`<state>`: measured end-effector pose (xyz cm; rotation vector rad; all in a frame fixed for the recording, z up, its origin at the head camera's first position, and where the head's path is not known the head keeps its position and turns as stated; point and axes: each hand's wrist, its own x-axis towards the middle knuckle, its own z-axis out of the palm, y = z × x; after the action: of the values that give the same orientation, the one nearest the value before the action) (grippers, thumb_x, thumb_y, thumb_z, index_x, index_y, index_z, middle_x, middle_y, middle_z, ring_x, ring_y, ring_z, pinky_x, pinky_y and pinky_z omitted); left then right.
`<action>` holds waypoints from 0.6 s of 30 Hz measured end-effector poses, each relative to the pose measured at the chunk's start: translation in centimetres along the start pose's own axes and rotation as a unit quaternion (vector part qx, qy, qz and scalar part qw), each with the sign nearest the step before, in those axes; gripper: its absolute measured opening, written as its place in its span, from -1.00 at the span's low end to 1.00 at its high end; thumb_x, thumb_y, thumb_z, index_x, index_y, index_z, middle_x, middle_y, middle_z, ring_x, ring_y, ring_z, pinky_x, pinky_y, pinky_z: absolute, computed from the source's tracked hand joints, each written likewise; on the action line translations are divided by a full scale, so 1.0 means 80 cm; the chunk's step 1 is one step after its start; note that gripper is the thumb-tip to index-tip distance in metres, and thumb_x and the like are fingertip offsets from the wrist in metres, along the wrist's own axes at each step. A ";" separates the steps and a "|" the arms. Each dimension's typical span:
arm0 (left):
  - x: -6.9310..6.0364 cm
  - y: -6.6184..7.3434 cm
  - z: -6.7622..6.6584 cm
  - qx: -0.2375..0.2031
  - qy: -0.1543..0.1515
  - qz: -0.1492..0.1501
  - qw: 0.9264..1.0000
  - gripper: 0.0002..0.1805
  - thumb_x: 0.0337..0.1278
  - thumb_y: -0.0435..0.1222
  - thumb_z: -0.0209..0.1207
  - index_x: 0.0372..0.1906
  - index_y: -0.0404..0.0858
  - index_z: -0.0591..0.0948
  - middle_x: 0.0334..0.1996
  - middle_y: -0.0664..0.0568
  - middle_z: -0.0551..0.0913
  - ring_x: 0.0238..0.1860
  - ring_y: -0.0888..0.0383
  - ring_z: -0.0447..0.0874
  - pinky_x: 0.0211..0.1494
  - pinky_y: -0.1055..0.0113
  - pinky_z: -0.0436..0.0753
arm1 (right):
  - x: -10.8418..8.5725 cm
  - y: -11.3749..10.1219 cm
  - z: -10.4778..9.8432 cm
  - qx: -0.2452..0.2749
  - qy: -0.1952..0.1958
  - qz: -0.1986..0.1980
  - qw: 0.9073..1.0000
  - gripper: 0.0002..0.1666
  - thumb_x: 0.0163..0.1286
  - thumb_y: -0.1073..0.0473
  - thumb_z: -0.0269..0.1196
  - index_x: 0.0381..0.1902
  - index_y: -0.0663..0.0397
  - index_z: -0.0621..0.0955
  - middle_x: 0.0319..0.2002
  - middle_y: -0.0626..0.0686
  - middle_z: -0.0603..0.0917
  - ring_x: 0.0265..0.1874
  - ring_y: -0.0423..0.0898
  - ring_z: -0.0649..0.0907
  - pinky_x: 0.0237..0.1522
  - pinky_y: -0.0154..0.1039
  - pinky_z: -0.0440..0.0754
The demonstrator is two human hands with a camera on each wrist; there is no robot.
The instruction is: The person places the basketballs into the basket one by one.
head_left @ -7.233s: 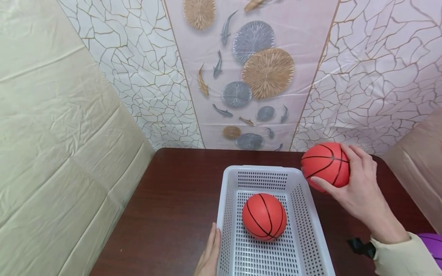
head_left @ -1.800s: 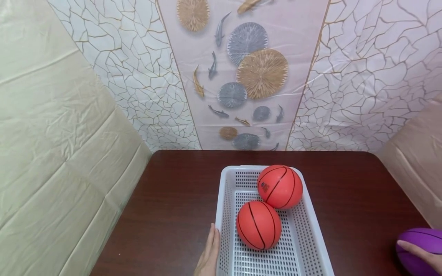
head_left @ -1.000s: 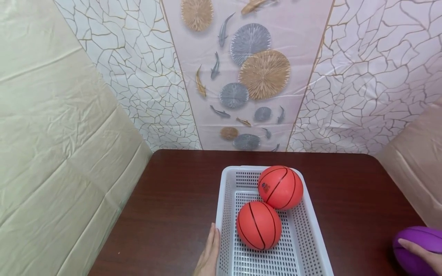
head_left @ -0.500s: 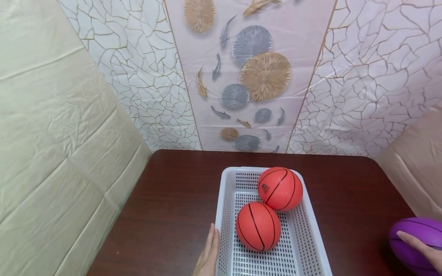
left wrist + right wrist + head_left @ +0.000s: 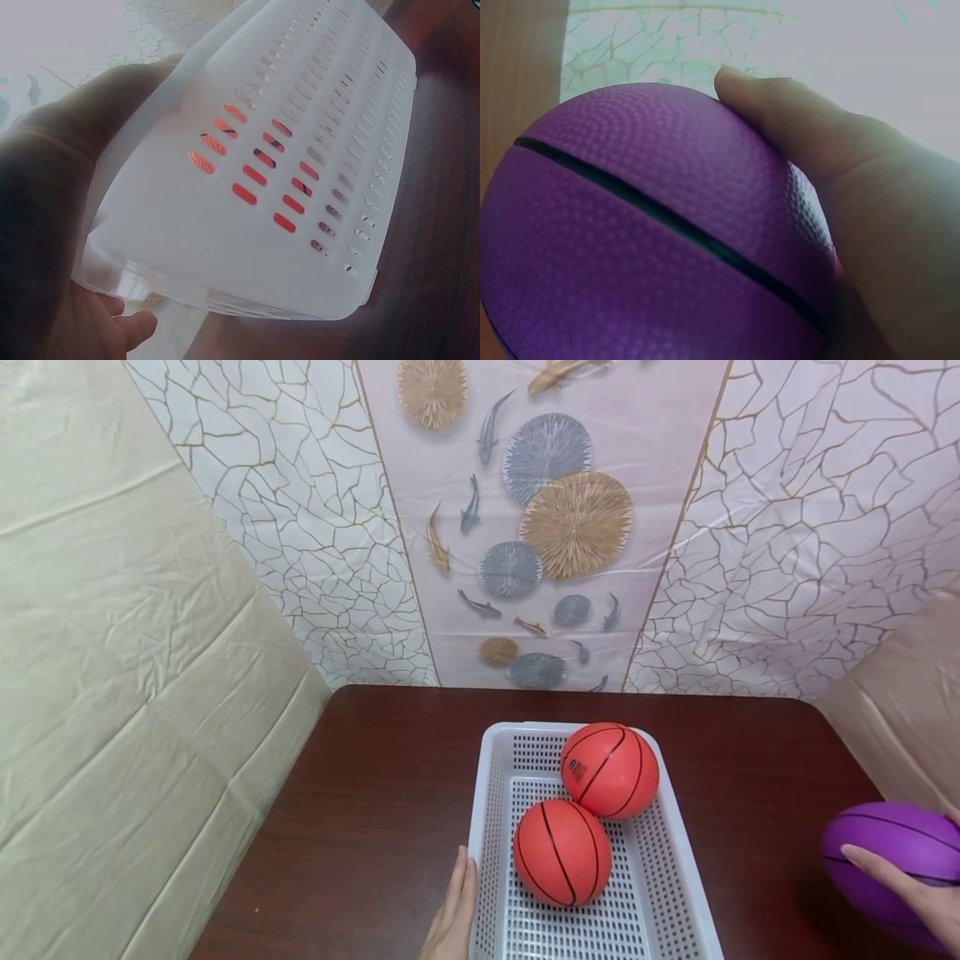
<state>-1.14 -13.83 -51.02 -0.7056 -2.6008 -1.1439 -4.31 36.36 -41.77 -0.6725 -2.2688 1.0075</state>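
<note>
A white perforated plastic basket (image 5: 696,893) stands on the dark wood table (image 5: 360,810). Inside it lie two small red basketballs, one at the far right corner (image 5: 610,770), the other nearer the middle (image 5: 562,852). My left hand (image 5: 452,910) holds the basket at its left side, with straight-looking fingers along the outer wall. In the left wrist view, the basket's corner (image 5: 172,247) sits between thumb and fingers. At the right edge, my right hand (image 5: 918,897) grips a purple basketball (image 5: 892,835). The right wrist view shows the thumb (image 5: 780,105) over that ball; its other fingers are mostly hidden.
A patterned wall covering (image 5: 525,527) rises behind the table's far edge. Padded beige panels stand at the left (image 5: 150,693) and right (image 5: 892,727). Bare tabletop shows on both sides of the basket.
Earlier my right hand held a red basketball beside the basket; that ball is now inside. The right hand now grips the purple basketball, which has moved left and away from me. The left hand stayed.
</note>
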 end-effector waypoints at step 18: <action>0.001 0.001 0.000 -0.014 -0.012 -0.014 1.000 0.12 0.16 0.43 -0.19 0.55 -0.26 -0.13 0.56 -0.09 -0.20 0.35 -0.20 0.25 -0.01 -0.16 0.51 | -0.025 -0.054 0.003 0.016 -0.035 -0.087 0.995 0.30 -0.26 0.26 0.60 0.48 -0.28 0.25 0.21 -0.37 0.26 0.09 -0.52 0.21 -0.03 -0.65 0.10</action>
<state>-1.19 -13.77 -50.92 -0.6956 -2.6282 -1.1900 -3.91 32.43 -39.12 -0.4235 -2.3199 0.9953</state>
